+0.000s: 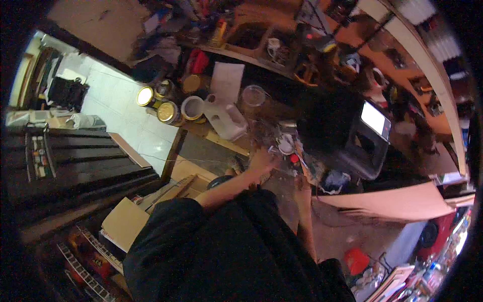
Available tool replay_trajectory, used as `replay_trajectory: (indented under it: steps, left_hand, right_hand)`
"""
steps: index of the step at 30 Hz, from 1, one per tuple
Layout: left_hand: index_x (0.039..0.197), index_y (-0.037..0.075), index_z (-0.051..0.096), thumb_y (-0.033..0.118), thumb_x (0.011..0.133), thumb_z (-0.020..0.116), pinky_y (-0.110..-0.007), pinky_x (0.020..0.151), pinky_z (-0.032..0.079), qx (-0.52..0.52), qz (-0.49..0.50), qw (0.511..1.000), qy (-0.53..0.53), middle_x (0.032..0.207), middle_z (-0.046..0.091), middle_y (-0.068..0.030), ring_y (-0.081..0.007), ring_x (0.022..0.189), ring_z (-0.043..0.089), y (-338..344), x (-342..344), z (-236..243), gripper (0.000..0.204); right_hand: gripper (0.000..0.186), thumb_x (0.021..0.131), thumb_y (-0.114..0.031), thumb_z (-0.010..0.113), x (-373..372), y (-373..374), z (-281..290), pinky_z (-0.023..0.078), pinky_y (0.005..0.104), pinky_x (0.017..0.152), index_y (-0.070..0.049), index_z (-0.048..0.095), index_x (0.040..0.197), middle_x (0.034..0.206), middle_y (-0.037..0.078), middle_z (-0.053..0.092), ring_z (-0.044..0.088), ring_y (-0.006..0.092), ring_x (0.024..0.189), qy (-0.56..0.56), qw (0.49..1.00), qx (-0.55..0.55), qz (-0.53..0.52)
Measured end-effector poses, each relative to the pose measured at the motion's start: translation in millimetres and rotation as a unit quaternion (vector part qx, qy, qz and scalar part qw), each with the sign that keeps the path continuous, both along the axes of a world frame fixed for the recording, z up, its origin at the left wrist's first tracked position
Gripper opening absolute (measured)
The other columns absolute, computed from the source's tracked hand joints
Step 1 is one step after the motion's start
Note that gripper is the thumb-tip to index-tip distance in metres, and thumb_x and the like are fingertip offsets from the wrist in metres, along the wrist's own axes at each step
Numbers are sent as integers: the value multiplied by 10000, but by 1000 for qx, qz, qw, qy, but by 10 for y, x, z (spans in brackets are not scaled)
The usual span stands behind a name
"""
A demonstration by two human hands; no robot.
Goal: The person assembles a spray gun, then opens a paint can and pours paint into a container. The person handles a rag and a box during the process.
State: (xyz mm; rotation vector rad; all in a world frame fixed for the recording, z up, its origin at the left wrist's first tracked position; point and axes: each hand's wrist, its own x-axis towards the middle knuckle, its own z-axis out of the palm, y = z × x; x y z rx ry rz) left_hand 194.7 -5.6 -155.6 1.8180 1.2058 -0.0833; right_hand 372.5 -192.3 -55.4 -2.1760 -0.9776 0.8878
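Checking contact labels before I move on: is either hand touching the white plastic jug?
No, the white plastic jug is visibly apart from both the left hand and the right hand.

Looks like matt, soft cloth on the shirt [216, 246]; smooth, milky plastic on the jug [229, 122]; clear, shiny plastic on the tub [253, 95]. Shows a metallic gold gloss on the tin lid [168, 110], flat paper in the sheet [227, 80], pale, glossy tile on the floor [113, 108]. Seems dark, matt plastic on the machine [370, 166], glassy on its screen [374, 120]; smooth on the red piece [294, 158]; matt, brown cardboard on the box [122, 221].
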Motion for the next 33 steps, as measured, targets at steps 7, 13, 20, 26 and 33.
replay_trajectory:
  steps: [7,13,20,26,33]
  left_hand:
    - [1442,11,365,521,1002,484,-390,1007,468,-285,300,721,-556,1312,567,-180,-269,1173,595,178,58,2237,684]
    - [1277,29,519,385,1031,480,-391,995,452,136,359,732,-564,1210,616,-130,-222,1114,591,2318,-1297,2880,435]
    - [1219,-8,548,249,799,778,-436,937,480,546,310,751,-205,1097,653,-195,-360,1025,623,5400,-3044,2469,544]
    - [1215,12,564,225,774,781,-474,881,511,595,283,747,-86,1083,657,-201,-399,1007,641,6774,-2986,2148,536]
    - [1061,39,665,116,813,731,-433,818,539,545,316,754,-183,1027,698,-185,-351,943,681,6972,-2945,2044,268]
  right_hand:
    - [569,1034,-332,456,-1175,1304,1275,290,414,1145,12,358,1477,1496,220,412,402,331,1385,80,937,330,86]
    - [525,957,-226,576,-1682,2295,1893,356,452,1106,-26,440,1423,1384,196,535,486,342,1317,117,917,239,297]
    - [354,983,-206,576,-2461,3069,1950,487,368,932,-25,564,1286,1124,121,678,636,235,1054,187,976,73,88]
    - [278,985,-156,563,-3043,3346,1913,496,339,886,5,612,1206,1042,122,698,664,208,969,48,988,106,101]
    - [220,976,-95,553,-3340,3623,2340,510,326,816,-4,634,1160,1010,115,695,661,194,923,107,992,72,-16]
